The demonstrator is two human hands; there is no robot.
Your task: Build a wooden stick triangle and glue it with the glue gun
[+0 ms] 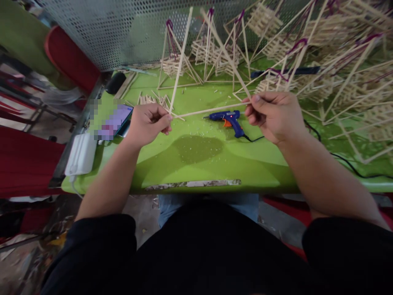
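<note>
Left hand [149,123]: thumb and forefinger closed on the near end of the cross stick [211,110], pinching it where the left long stick [181,61] meets it. Right hand [273,115]: fingertips closed the same way on the far end, at the foot of the right long stick [227,55].

We read the three sticks as an open triangle held above the table [196,164], not resting on it. The two long sticks lean in toward each other and come close near the top edge of the view (we cannot tell whether they touch there).

Step in hand, as we judge it: both bottom corners are being held in line by finger pressure alone. We see no glue or tie at either corner.

Both hands are taken up, so we judge that any further move calls for one corner to hold without its pinch.

Around the hands: the blue glue gun [230,119] lies on the table just under the cross stick, with its cord [344,160] trailing right. Loose sticks [152,99] lie behind the left hand and a phone [115,122] lies to its left. Stick frames [276,84] with purple ties crowd the back and right.
</note>
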